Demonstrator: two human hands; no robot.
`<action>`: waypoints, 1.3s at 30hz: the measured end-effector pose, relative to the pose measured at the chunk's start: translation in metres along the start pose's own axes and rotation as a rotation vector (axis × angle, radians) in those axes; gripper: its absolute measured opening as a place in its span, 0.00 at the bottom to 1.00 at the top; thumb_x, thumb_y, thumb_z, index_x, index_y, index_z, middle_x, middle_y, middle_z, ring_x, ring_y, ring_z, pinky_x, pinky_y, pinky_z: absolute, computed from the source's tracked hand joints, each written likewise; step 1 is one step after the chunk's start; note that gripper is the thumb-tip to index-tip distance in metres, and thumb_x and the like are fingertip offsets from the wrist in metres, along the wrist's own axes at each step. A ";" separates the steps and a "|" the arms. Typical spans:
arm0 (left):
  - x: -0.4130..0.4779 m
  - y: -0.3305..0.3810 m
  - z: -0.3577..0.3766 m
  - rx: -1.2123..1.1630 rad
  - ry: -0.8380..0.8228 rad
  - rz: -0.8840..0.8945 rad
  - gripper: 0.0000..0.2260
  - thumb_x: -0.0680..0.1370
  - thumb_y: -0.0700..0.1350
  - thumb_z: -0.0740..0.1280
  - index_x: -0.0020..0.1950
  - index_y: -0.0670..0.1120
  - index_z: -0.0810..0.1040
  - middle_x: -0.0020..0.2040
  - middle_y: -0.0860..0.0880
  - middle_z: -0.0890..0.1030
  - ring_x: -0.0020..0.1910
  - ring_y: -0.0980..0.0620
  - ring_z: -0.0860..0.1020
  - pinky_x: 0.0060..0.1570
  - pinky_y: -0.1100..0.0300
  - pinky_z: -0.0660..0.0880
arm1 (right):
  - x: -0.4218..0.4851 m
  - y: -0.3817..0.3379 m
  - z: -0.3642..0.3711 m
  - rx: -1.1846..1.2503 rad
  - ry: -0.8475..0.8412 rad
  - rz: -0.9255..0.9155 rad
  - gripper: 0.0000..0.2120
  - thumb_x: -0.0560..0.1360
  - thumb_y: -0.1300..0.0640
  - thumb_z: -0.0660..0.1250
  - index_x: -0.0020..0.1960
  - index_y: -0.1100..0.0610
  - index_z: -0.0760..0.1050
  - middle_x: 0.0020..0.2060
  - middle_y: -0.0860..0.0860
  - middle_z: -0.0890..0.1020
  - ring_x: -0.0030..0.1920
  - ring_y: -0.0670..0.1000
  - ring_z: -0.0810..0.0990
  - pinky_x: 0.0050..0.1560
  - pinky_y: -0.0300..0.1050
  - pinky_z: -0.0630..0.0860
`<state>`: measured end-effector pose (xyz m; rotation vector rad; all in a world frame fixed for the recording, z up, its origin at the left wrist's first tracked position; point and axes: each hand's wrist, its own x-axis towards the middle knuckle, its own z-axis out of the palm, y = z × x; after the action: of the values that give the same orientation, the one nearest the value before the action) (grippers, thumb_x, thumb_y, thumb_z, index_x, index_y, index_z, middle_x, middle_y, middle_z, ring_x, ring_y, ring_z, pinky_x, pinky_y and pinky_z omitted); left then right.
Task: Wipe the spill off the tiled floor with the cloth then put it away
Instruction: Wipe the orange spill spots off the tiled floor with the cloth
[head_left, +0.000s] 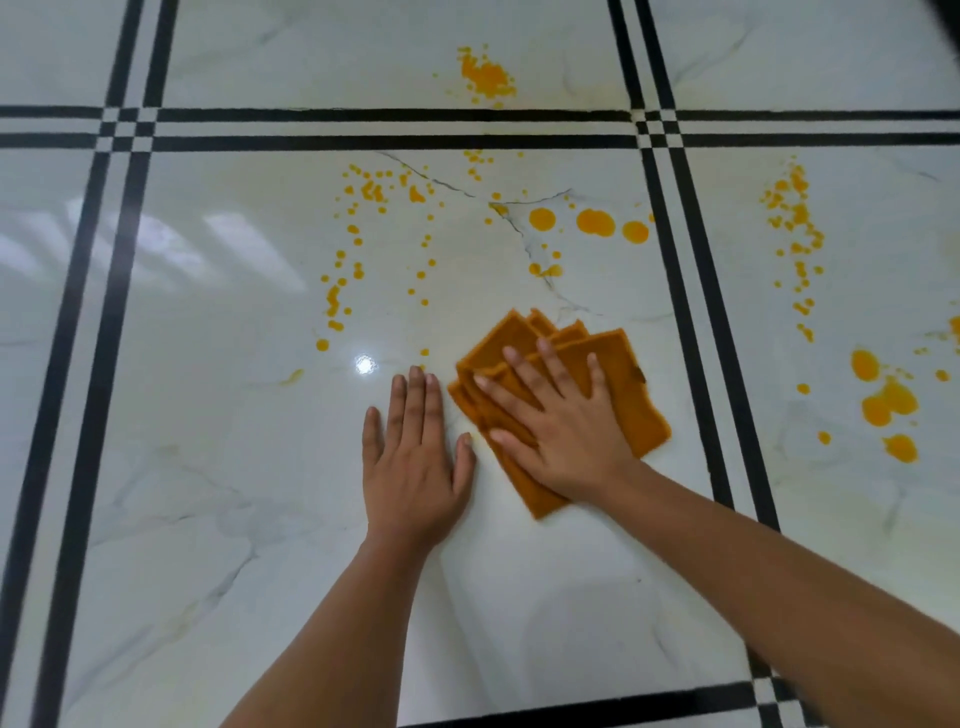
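The floor (218, 493) is glossy white marble-look tile crossed by double black border lines, catching window glare and a small bright glint just beyond the left hand (413, 467). That hand lies flat and open on bare tile, fingers together, holding nothing. Just beside it, the right hand (558, 426) presses flat with spread fingers on a folded orange cloth (636, 410). Yellow-orange spill (595, 222) dots the tile beyond both hands and to the right. No writing is visible.
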<state>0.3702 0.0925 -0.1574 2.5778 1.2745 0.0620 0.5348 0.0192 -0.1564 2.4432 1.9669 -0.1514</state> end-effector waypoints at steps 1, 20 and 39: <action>0.000 -0.001 -0.001 0.000 -0.004 0.010 0.30 0.76 0.56 0.50 0.74 0.40 0.58 0.75 0.44 0.59 0.74 0.50 0.54 0.69 0.50 0.48 | -0.009 0.009 0.001 -0.014 0.000 -0.062 0.27 0.75 0.35 0.47 0.73 0.38 0.53 0.75 0.49 0.58 0.75 0.56 0.53 0.65 0.72 0.55; -0.007 -0.072 -0.022 -0.019 -0.008 -0.077 0.35 0.75 0.62 0.47 0.76 0.43 0.53 0.76 0.47 0.53 0.75 0.52 0.47 0.70 0.50 0.43 | 0.033 -0.063 -0.002 0.031 -0.021 0.013 0.27 0.74 0.35 0.46 0.73 0.38 0.55 0.74 0.48 0.60 0.74 0.57 0.56 0.65 0.73 0.54; -0.007 -0.132 -0.038 -0.079 -0.001 -0.140 0.34 0.74 0.64 0.38 0.74 0.46 0.39 0.74 0.50 0.38 0.73 0.54 0.36 0.70 0.53 0.34 | 0.105 -0.147 -0.005 0.010 -0.041 0.000 0.26 0.75 0.36 0.43 0.73 0.36 0.49 0.76 0.46 0.54 0.75 0.55 0.49 0.67 0.71 0.50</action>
<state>0.2577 0.1713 -0.1532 2.4158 1.4189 0.0815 0.4145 0.1537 -0.1511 2.4260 1.9545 -0.2095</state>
